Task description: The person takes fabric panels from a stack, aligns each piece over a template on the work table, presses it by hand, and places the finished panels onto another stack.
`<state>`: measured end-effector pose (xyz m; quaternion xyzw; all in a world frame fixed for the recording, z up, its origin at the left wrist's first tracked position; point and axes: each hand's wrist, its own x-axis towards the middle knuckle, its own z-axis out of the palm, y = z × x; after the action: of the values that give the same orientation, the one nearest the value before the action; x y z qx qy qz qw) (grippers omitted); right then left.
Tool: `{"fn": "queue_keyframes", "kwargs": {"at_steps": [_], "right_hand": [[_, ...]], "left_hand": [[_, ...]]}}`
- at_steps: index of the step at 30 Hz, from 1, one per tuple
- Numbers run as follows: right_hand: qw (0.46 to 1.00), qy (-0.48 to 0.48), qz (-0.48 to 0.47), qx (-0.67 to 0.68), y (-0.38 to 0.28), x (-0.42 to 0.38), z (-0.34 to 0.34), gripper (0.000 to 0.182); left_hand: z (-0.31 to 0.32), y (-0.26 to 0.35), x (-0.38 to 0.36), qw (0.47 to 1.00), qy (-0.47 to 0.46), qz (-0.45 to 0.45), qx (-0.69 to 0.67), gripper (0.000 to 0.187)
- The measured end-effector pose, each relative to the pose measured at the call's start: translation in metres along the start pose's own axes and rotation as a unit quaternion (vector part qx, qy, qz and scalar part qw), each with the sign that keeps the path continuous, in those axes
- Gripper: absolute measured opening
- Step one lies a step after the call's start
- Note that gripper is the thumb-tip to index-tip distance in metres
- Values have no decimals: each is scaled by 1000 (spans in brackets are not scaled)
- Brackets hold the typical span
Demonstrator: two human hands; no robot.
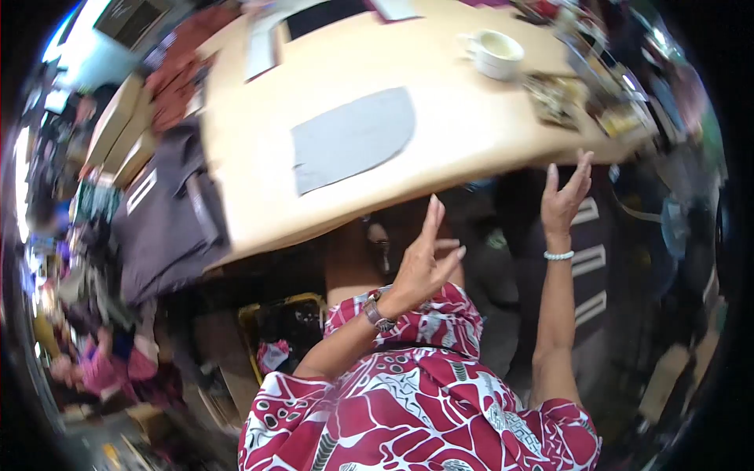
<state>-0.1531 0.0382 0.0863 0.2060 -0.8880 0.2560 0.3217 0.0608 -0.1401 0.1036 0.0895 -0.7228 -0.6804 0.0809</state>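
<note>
My left hand [426, 265], with a watch on its wrist, is raised in front of the table's near edge, fingers stretched out and nothing in them. Farther right, my right hand [567, 198] is lifted with spread fingers, a pale bead bracelet at the wrist. It too holds nothing and is nearest the table's right front corner. On the pale table [463, 118] lies a flat grey piece [353, 140] with one rounded end, beyond my left hand. Dark fabric [542, 259] with light rectangular outlines hangs beside my right forearm.
A white cup [498, 55] stands at the table's far right, near a clear bag [556, 100] and a container of small items [620, 118]. Dark cloth [169, 216] drapes over the left edge. Boxes [122, 125] are stacked at left. A person in pink [118, 369] is at lower left.
</note>
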Motion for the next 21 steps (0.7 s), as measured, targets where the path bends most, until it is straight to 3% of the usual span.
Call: {"fn": "queue_keyframes", "kwargs": {"at_steps": [3, 6, 8, 10, 12, 15, 18, 19, 21], "right_hand": [[984, -33, -113, 134, -100, 7, 26, 71], [938, -97, -201, 264, -203, -5, 39, 66], [888, -133, -257, 358, -268, -17, 43, 62], [840, -171, -292, 425, -332, -35, 53, 59], [796, -195, -318, 477, -391, -50, 66, 62], [802, -298, -299, 423, -462, -63, 84, 75], [813, -416, -257, 315, -493, -60, 90, 85], [810, -425, -247, 320, -498, -62, 102, 96], [808, -440, -224, 321, -504, -60, 115, 99]], "left_hand": [[-48, 18, -7, 968, 208, 83, 113, 76], [-116, 28, -24, 874, 371, 144, 279, 65], [-157, 45, -46, 836, 460, 96, 284, 58], [-192, 42, -69, 806, 540, 127, 205, 52], [-218, 36, -96, 777, 580, 115, 215, 50], [-245, 31, -120, 755, 592, 90, 267, 44], [-268, 37, -130, 729, 572, 78, 369, 38], [-279, 40, -127, 717, 559, 81, 408, 37], [-304, 37, -117, 721, 529, 79, 441, 34]]}}
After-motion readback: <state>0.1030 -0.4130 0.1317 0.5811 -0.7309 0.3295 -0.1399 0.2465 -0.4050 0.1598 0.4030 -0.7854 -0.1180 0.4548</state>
